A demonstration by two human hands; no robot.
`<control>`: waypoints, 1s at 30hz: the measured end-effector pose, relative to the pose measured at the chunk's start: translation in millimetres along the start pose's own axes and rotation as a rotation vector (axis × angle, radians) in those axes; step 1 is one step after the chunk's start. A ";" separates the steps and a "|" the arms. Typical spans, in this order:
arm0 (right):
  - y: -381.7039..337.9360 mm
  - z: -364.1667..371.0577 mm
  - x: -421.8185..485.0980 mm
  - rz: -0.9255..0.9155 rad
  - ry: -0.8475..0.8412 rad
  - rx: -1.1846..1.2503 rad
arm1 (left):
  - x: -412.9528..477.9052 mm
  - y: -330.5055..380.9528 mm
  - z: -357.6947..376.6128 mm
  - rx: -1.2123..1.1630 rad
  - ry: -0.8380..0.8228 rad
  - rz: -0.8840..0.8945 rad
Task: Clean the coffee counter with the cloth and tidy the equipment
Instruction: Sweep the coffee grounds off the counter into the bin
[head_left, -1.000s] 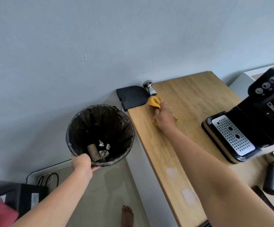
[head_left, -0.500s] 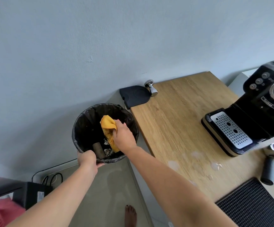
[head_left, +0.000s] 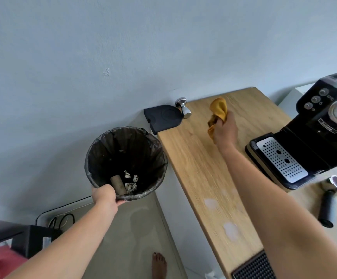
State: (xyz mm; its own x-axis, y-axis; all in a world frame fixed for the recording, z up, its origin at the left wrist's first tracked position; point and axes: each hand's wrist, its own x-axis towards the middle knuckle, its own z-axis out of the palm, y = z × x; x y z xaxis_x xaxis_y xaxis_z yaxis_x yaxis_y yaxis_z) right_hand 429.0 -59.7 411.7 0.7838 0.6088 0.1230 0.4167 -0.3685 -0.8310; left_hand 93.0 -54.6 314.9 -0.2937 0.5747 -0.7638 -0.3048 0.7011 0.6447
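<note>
My right hand (head_left: pixel 225 130) grips a bunched yellow cloth (head_left: pixel 217 112) and holds it above the back part of the wooden counter (head_left: pixel 200 170). My left hand (head_left: pixel 105 195) holds the near rim of a black lined waste bin (head_left: pixel 126 162), kept up beside the counter's left edge. Inside the bin lie a cardboard tube and crumpled scraps. Two pale wet patches (head_left: pixel 230 230) show on the counter's near part.
A black tamping mat (head_left: pixel 163 118) and a metal tamper (head_left: pixel 183 108) sit at the counter's back left corner. A black espresso machine (head_left: pixel 312 137) stands on the right, a portafilter (head_left: pixel 331 200) in front of it. A ribbed black mat (head_left: pixel 254 267) lies near. My bare foot (head_left: pixel 159 264) is on the floor.
My right hand has lifted the cloth out from over the bin and carried it rightward, back above the counter. My left hand keeps its hold on the bin's rim.
</note>
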 end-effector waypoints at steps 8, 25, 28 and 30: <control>71.5 24.1 32.0 -0.148 -0.360 -0.655 | 6.6 0.1 6.1 0.010 0.030 0.001; -3.0 111.5 -103.3 -0.569 -0.708 -0.541 | 15.7 -4.3 7.1 -0.001 0.038 -0.011; -15.2 126.0 -146.9 -0.413 -0.834 -0.325 | 22.1 -4.1 3.6 0.005 0.037 -0.029; -21.0 128.6 -163.0 -0.172 -0.782 -0.117 | 27.0 -3.8 1.7 0.016 0.039 -0.030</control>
State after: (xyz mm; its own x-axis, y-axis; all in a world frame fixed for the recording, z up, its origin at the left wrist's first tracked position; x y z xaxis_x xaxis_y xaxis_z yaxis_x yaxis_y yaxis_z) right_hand 233.3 -60.8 339.3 0.1733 0.9628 -0.2075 0.5814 -0.2701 -0.7675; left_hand 87.9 -41.1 291.8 -0.3202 0.5364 -0.7808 -0.2999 0.7245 0.6207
